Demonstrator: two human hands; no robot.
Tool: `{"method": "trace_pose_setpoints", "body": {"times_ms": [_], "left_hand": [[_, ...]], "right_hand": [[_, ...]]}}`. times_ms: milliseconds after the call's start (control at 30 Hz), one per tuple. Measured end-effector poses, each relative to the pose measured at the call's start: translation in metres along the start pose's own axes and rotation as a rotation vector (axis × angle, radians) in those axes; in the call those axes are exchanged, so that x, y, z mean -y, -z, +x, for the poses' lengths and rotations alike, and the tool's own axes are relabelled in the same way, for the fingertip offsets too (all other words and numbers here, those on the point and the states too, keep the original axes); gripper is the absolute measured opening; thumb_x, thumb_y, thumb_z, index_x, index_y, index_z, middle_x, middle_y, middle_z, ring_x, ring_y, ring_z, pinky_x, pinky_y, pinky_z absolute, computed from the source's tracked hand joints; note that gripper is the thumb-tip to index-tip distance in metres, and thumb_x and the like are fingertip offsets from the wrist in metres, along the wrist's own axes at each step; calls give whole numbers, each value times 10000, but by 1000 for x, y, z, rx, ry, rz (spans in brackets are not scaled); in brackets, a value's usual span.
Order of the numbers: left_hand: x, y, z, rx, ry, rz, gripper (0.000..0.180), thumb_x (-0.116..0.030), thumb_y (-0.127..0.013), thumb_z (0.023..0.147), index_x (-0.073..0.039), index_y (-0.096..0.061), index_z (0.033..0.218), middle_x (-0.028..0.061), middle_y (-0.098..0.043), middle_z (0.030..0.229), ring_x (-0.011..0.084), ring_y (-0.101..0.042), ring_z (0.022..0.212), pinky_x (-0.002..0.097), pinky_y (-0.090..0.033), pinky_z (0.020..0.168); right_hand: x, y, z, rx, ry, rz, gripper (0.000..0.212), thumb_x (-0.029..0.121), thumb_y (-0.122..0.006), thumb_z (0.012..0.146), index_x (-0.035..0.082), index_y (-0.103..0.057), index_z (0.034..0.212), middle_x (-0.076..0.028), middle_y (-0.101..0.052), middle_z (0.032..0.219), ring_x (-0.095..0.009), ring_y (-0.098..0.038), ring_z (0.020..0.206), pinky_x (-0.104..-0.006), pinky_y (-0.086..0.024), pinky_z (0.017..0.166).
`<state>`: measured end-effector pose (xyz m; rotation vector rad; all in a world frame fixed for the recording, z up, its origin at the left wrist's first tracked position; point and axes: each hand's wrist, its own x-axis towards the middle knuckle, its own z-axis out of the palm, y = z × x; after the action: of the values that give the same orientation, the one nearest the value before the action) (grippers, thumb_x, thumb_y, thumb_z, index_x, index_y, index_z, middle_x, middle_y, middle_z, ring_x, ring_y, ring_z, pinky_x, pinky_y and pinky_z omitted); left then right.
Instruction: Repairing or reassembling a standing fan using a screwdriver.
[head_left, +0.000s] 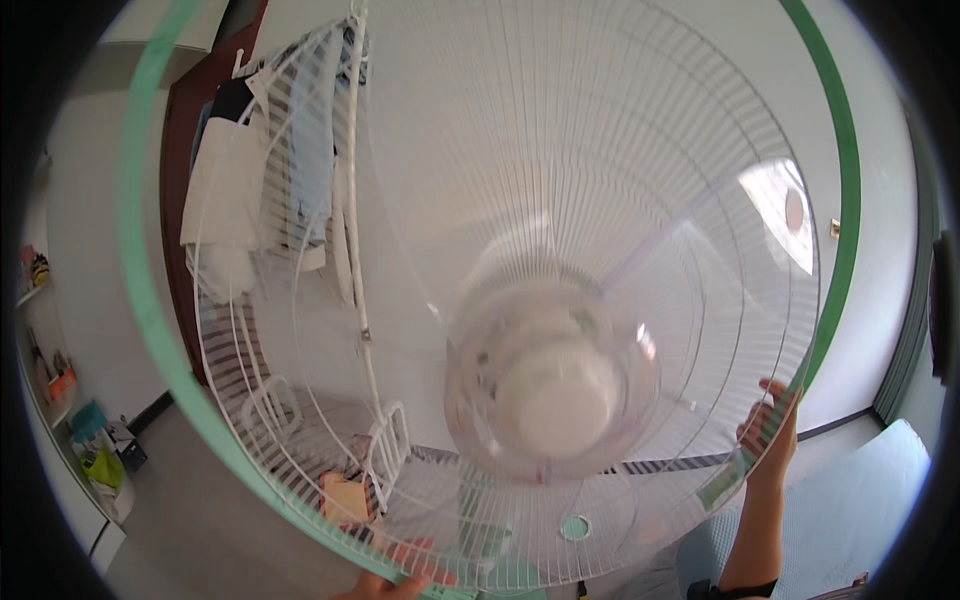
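Observation:
A large electric fan fills most of the view, close to me. It has a white wire guard (740, 240), clear blades, a round white hub (557, 405) and a pale green rim ring (846, 190) around the guard. My right hand (770, 425) grips the ring at the lower right, its fingers bent round the edge and partly seen through clear plastic. At the bottom edge my left hand (395, 582) has its fingers closed on the lower left of the ring; the rest of that hand is cut off. Through the guard a small round green part (575, 528) shows low down.
Behind the fan on the left, clothes (222, 190) hang from a white rack (357, 230). A light blue padded bed or seat (850, 510) lies at the lower right. Shelves with small items (62, 380) line the far left, and a green curtain (910, 330) hangs at the right.

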<state>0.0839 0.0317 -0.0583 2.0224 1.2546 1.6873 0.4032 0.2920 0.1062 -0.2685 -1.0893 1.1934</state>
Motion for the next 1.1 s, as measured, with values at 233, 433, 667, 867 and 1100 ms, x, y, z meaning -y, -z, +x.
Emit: {"method": "trace_pose_setpoints", "body": {"times_ms": [233,433,667,867,1100], "left_hand": [[-40,11,-27,-294,564,28,327,-111,-494,780,-35,-424,1090,126,-434,1089,257,-473,892,345,-395,752],[-111,91,43,-906,567,-367,309,-98,-352,831,26,-348,1113,139,-459,1028,224,-491,896,341,-399,793],[-124,148,79,-622,574,197,262,-202,-365,859,17,-460,968,82,-528,843,137,-508,728,256,-407,646],[-137,181,116,-589,286,501,243,-203,-336,866,-14,-466,947,25,-518,731,67,-404,537,190,-345,502],[-230,197,189,-372,252,556,237,-172,-375,847,-16,-491,984,32,-540,664,85,-424,466,217,-355,445]], "right_hand": [[29,-13,-14,-75,-68,-136,396,391,-363,834,15,-424,941,-3,-371,463,-65,-296,351,-187,-233,336],[91,-14,0,-65,-256,-232,358,349,-366,844,15,-494,854,-56,-458,488,-83,-325,331,-199,-256,328],[147,-21,-17,-188,71,-664,260,244,-396,850,7,-500,869,-19,-475,551,-44,-375,437,-175,-292,402],[160,-52,-54,-191,45,-632,271,199,-429,836,-20,-459,992,-35,-501,648,-63,-420,526,-178,-343,483],[193,-108,2,143,124,-802,257,90,-452,806,-2,-443,1046,-42,-513,730,-69,-450,591,-181,-379,535]]}}
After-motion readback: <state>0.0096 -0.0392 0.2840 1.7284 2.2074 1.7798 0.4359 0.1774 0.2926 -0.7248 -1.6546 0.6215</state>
